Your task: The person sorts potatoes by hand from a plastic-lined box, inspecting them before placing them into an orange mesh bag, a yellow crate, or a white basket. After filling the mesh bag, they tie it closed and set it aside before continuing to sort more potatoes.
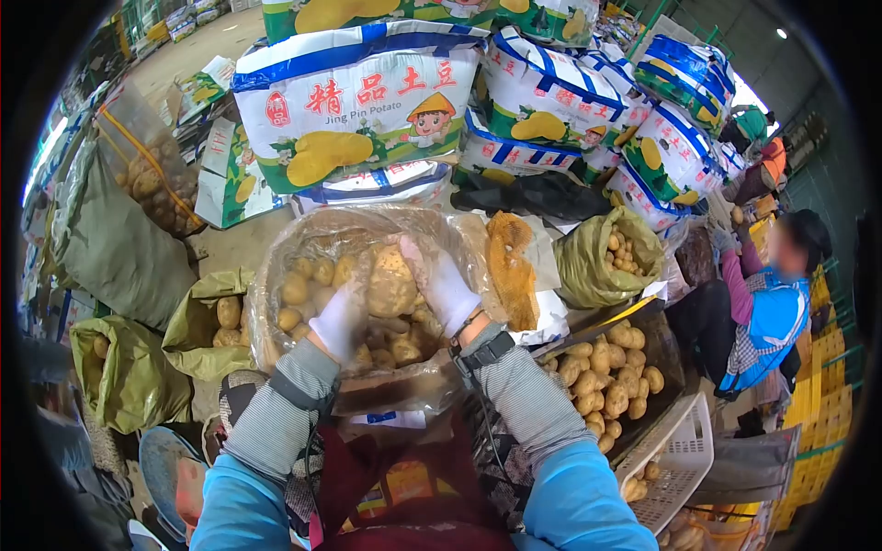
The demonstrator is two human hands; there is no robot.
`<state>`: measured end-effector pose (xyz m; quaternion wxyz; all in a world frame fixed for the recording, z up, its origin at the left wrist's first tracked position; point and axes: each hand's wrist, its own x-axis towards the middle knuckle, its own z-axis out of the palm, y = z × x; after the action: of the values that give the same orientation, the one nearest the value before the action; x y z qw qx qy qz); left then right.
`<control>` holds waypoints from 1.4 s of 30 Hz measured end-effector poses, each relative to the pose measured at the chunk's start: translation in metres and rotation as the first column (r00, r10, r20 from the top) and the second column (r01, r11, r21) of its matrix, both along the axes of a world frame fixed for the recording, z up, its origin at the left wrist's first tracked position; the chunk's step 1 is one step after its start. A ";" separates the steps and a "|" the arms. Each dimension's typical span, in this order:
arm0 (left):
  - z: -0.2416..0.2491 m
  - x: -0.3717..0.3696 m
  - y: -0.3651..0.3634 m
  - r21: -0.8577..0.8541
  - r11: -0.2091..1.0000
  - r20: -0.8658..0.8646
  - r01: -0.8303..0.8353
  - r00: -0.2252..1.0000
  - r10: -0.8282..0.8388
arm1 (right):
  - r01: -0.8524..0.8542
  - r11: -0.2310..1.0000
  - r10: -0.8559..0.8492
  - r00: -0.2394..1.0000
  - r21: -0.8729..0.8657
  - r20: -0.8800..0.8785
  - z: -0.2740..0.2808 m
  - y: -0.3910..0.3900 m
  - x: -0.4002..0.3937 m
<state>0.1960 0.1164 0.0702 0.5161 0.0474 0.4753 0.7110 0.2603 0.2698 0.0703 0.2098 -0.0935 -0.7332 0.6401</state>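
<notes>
In white gloves, my left hand (344, 317) and my right hand (446, 286) close on the two sides of one large, pale, rough-skinned potato (391, 283). They hold it over a box lined with clear plastic (268, 275). Smaller potatoes (296, 286) lie inside that box, to the left of and below the held one. The left glove is slightly blurred. Its fingertips are partly hidden behind the potato, while the right fingers curve round its upper right side.
Printed potato cartons (358, 110) are stacked ahead. Green sacks (614, 257) of potatoes stand on both sides. At right are a heap of potatoes (611, 376), a white plastic basket (675, 459) and a seated person in a blue vest (776, 321). An orange mesh bag (511, 271) lies beside the box.
</notes>
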 end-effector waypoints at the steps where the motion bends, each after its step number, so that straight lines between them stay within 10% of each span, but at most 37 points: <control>1: 0.006 0.004 -0.002 0.034 0.999 0.060 0.033 0.998 -0.035 | 0.009 1.000 -0.009 1.000 0.023 0.017 0.001 0.004 0.000; 5: 0.027 0.010 -0.016 0.122 0.973 -0.075 0.198 0.979 -0.190 | 0.071 0.978 -0.061 0.996 -0.195 0.059 -0.002 0.011 0.000; 11: -0.011 0.004 0.001 0.091 0.996 -0.083 -0.022 0.996 0.030 | 0.413 0.905 -0.411 0.911 0.100 -0.047 -0.031 -0.015 -0.010; 16: -0.023 -0.016 0.003 0.251 0.940 0.256 -0.231 0.952 0.165 | 0.365 0.759 -0.284 0.931 0.539 -0.231 0.005 -0.049 0.012; 20: -0.033 -0.007 0.002 0.250 0.935 -0.086 -0.250 0.957 0.278 | 0.124 0.971 -0.129 0.992 0.205 0.012 -0.010 -0.032 0.007; 22: -0.037 -0.015 0.013 0.137 0.933 0.294 -0.332 0.913 0.282 | 0.158 0.987 -0.157 0.986 -0.012 0.062 0.005 -0.022 0.009; 25: -0.043 -0.019 0.002 0.137 0.974 -0.072 -0.182 0.979 0.193 | 0.163 0.954 -0.154 0.987 -0.253 0.056 0.010 -0.013 0.005; 26: -0.049 -0.022 -0.004 0.109 0.993 -0.716 -0.043 0.690 0.109 | 0.142 0.928 -0.138 0.990 -0.346 0.035 0.020 -0.015 0.007; 28: -0.053 -0.028 -0.003 0.162 0.985 -0.973 -0.062 -0.176 0.149 | -0.073 0.989 0.037 0.964 -0.128 -0.265 -0.052 -0.022 -0.023; 30: -0.038 -0.015 -0.001 0.097 0.995 -0.982 -0.012 0.160 0.097 | 0.055 0.996 -0.050 0.997 0.074 -0.061 -0.025 -0.036 -0.006; 32: -0.026 -0.005 0.004 0.104 0.995 -0.819 0.003 0.567 0.083 | 0.184 0.983 -0.185 0.982 -0.018 -0.038 -0.014 -0.014 -0.004; 35: -0.018 -0.014 -0.004 0.072 0.997 -0.515 0.019 0.857 0.020 | 0.358 0.888 -0.345 0.934 -0.288 0.095 0.028 0.042 0.027; 37: -0.029 -0.037 -0.019 0.038 0.999 -0.373 0.022 0.928 -0.006 | 0.123 0.819 -0.254 0.953 -0.561 -0.163 0.060 0.088 0.093; 42: -0.012 -0.020 -0.019 -0.054 0.984 -0.129 -0.168 0.979 0.160 | 0.595 0.725 -0.526 0.803 -0.347 0.280 0.025 0.179 0.281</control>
<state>0.1758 0.0979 0.0581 0.4263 0.0357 0.5317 0.7309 0.5414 0.4484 0.0950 0.3087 -0.4054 -0.5299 0.6779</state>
